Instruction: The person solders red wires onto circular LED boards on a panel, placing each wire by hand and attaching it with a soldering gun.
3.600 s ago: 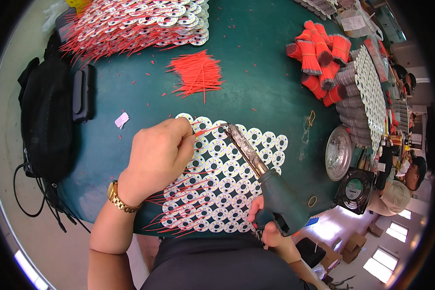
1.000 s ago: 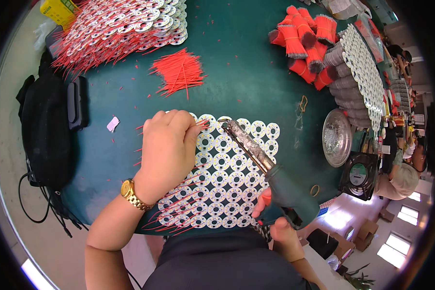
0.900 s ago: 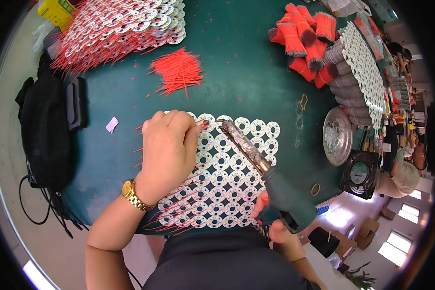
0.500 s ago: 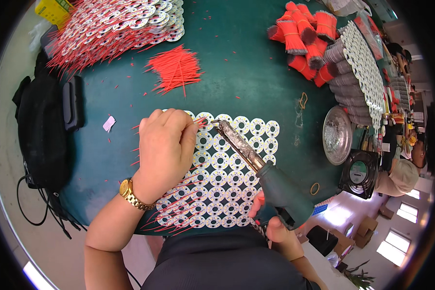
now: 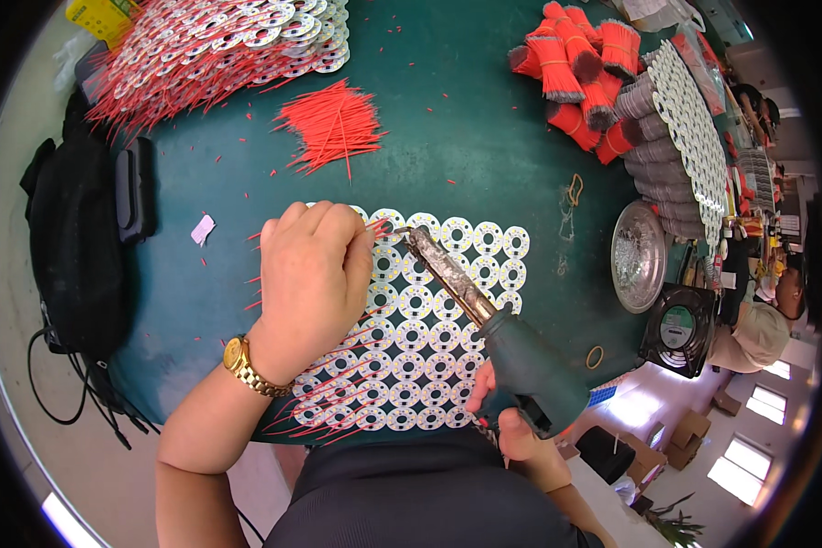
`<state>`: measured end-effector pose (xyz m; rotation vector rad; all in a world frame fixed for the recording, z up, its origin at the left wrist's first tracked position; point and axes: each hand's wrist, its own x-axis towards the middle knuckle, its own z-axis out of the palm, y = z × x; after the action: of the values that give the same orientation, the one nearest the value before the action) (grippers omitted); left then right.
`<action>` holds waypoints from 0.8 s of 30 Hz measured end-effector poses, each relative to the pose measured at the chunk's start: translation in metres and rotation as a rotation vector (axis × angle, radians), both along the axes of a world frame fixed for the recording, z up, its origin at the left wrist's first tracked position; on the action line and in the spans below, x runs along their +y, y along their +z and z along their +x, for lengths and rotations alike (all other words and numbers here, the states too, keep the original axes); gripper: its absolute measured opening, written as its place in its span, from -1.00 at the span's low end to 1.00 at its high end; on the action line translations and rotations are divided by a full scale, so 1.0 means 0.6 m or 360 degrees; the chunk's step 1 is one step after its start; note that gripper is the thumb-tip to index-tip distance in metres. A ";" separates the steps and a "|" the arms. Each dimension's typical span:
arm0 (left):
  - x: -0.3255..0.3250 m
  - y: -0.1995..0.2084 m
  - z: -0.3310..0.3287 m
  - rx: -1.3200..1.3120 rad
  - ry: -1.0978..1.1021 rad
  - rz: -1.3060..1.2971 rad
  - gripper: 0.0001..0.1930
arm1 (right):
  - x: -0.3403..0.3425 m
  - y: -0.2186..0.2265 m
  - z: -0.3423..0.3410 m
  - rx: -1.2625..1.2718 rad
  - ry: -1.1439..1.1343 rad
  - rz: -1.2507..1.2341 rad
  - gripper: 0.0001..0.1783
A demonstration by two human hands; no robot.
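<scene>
A panel of round white LED boards lies on the green table in front of me. Over its left part my left hand is closed, with red wires showing at its fingertips by a board in the top row. My right hand grips a soldering iron with a dark green handle. The iron's tip reaches that same board, close to the wire ends. Red wires also run from several boards in the lower left rows. The left palm hides some of the boards.
A loose pile of red wires lies beyond the panel. Stacked wired boards stand far left, bundled red wires far right. Beside more stacked boards are a metal dish and a fan. A black bag lies left.
The soldering iron has shifted very slightly left, its tip staying at the same top-row board. My left hand keeps nearly the same place and grip.
</scene>
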<state>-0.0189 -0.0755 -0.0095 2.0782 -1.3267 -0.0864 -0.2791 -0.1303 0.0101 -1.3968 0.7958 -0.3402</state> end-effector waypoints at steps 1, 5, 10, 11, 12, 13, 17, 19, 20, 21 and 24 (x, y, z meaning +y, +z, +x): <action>0.000 0.000 0.000 0.0001 0.0000 -0.0002 -0.90 | 0.003 -0.004 -0.005 0.0019 -0.0005 0.0008 -0.37; 0.002 -0.001 0.002 -0.0004 0.0008 -0.0027 -0.90 | 0.004 -0.013 -0.014 0.0035 0.0058 -0.0048 -0.41; 0.001 -0.002 -0.001 -0.0040 0.0031 0.0004 -0.89 | 0.005 -0.005 -0.010 0.0104 0.0034 -0.0005 -0.40; 0.000 -0.003 -0.002 -0.0039 0.0033 0.0004 -0.89 | 0.005 -0.005 -0.010 0.0129 0.0022 0.0004 -0.40; -0.001 -0.004 -0.002 -0.0050 0.0029 -0.0006 -0.89 | 0.004 -0.004 -0.011 0.0130 0.0024 0.0004 -0.40; -0.001 -0.005 -0.003 -0.0060 0.0026 -0.0016 -0.89 | 0.002 -0.004 -0.013 0.0154 0.0059 -0.0015 -0.40; -0.006 -0.002 -0.005 -0.0063 0.0029 -0.0018 -0.88 | 0.001 -0.004 -0.016 0.0175 0.0057 -0.0017 -0.35; -0.007 -0.002 -0.005 -0.0078 0.0022 -0.0015 -0.88 | -0.002 0.006 -0.007 0.0160 0.0039 0.0014 -0.32; -0.008 -0.003 -0.005 -0.0081 0.0026 -0.0013 -0.88 | -0.003 0.007 -0.003 0.0136 0.0024 0.0050 -0.29; -0.008 -0.004 -0.005 -0.0092 0.0029 -0.0006 -0.87 | -0.001 0.006 -0.002 0.0133 0.0027 0.0052 -0.29; -0.005 -0.005 -0.004 -0.0106 0.0031 -0.0007 -0.87 | 0.004 -0.001 0.000 0.0069 -0.0083 0.0028 -0.21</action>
<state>-0.0211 -0.0787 -0.0128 2.1061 -1.3445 -0.0056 -0.2793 -0.1279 0.0092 -1.3726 0.8701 -0.3434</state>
